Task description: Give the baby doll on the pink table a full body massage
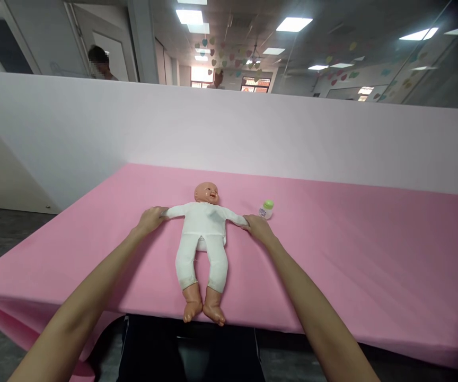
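A baby doll [204,223] with a white cloth body lies on its back, its head away from me and its bare feet at the table's near edge. Both its arms are stretched out sideways. My left hand [151,219] is closed around the end of the doll's arm on the left. On the other side, my right hand [258,228] grips the end of the opposite arm; the doll's hands are hidden in my grasp. Just beyond my right hand stands a small clear bottle [266,209] with a green lid.
A pink cloth [352,254] covers the table and hangs over its front and left edges. Behind it rises a white partition [253,132] with glass above. Two people [100,62] appear near the top. A door [6,159] is at the left.
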The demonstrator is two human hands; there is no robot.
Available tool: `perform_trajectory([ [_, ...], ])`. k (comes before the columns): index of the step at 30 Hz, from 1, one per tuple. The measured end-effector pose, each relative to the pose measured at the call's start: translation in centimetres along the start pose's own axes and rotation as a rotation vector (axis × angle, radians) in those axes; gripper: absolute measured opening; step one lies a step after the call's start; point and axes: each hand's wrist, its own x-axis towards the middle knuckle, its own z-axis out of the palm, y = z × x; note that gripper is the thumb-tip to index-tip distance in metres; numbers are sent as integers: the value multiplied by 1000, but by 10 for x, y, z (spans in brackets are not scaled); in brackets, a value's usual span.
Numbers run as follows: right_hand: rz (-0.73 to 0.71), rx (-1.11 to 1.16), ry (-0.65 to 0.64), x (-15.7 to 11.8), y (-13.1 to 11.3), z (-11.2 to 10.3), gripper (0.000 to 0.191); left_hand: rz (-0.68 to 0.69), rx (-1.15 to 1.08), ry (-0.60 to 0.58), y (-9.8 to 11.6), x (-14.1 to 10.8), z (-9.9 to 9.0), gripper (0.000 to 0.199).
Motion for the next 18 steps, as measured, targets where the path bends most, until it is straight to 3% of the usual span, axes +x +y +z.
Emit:
perform_trajectory([
  [7,10,18,35,-1,0,7,17,65,115,12,-3,5,6,29],
  [9,19,-15,35,-3,-3,6,22,54,141,71,3,1,8,37],
  [12,7,-25,134,-16,-15,2,39,-1,118,224,23,-16,6,51],
  [15,22,220,240,-44,-39,-2,38,-126,-22,237,53,-44,1,48],
  [18,115,654,114,-83,-68,1,41,-250,-143,104,80,-79,3,50],
])
